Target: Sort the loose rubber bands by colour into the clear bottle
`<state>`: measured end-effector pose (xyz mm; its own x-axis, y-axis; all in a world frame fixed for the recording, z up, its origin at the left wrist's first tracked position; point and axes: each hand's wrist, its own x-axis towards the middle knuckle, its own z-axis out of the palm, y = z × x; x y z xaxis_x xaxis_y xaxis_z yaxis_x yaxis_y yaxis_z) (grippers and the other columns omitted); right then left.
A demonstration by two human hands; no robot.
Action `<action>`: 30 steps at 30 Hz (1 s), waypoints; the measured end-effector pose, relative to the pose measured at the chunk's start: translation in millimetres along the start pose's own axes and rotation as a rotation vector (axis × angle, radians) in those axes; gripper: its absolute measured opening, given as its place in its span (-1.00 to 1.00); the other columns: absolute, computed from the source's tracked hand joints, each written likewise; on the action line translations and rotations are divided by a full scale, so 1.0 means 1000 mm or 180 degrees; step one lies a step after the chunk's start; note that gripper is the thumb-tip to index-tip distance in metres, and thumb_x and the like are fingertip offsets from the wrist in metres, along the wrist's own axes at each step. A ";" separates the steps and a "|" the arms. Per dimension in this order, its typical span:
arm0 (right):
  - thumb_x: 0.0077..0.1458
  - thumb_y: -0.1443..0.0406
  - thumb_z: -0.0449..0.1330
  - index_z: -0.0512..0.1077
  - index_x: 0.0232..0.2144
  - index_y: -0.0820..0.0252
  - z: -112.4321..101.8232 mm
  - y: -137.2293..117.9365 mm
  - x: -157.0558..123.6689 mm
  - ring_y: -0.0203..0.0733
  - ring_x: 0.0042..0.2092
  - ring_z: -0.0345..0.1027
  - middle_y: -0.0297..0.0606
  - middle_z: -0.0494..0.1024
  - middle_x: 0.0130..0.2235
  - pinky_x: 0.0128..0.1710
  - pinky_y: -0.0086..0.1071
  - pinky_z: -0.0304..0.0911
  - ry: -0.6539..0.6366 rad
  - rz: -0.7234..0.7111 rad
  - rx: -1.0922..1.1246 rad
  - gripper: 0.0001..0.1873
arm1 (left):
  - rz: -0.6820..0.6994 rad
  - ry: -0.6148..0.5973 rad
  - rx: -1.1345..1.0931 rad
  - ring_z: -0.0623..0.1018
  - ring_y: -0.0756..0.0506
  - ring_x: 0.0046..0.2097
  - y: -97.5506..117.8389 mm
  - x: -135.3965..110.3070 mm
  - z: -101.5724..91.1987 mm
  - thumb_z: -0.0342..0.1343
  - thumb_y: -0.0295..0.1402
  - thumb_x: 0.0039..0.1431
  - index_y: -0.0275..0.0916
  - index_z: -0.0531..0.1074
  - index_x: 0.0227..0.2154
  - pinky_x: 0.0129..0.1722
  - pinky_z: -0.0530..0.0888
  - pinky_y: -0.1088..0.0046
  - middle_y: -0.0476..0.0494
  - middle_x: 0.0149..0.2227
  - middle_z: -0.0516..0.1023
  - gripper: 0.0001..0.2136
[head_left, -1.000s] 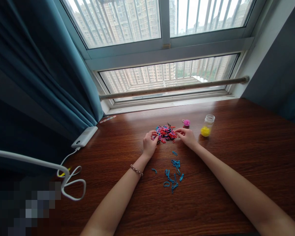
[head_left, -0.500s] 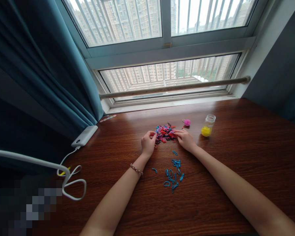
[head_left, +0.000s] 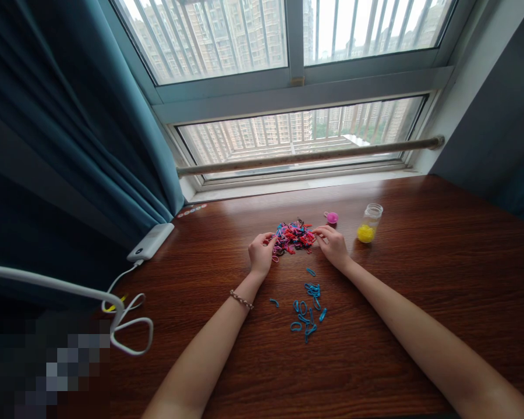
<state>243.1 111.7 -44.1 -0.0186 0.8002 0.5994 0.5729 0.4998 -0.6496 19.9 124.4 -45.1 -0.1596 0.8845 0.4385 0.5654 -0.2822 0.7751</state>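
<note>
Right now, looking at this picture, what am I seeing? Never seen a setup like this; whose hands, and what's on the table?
No machine: a camera worn on a person's head looks down at their bare hands. The left hand and right hand touch opposite sides of a pile of mixed-colour loops on a table. Blue loops lie apart, nearer the person. Beside the pile stand a pink lid and a jar holding something yellow. Whether either pinches a loop is too small to tell.
</note>
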 end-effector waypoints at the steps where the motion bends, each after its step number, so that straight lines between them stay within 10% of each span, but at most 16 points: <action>1: 0.05 0.33 0.02 0.45 -0.37 0.16 -0.001 -0.001 0.000 -0.16 -0.24 0.34 -0.20 0.47 -0.30 -0.19 -0.28 0.25 0.0000 0.0026 0.0013 -0.80 | 0.0051 -0.0015 -0.0043 0.46 0.01 -0.44 0.000 0.000 0.000 0.10 -0.26 0.00 -0.24 0.49 -0.38 -0.41 0.39 0.50 -0.08 -0.42 0.51 -0.82; 30: 0.07 0.26 0.00 0.30 -0.42 0.21 0.000 0.006 0.001 -0.20 -0.37 0.28 -0.21 0.41 -0.40 -0.33 -0.33 0.22 0.0285 0.0387 0.0133 -0.85 | -0.0196 0.0056 -0.0302 0.50 -0.06 -0.30 -0.003 0.003 0.001 -0.09 -0.28 0.14 -0.25 0.46 -0.36 -0.30 0.40 0.46 -0.13 -0.33 0.54 -0.75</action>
<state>245.9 115.7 -47.2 0.1232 0.8239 0.5532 0.5319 0.4158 -0.7377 18.5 128.6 -46.9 -0.2064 0.8947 0.3961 0.4752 -0.2623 0.8399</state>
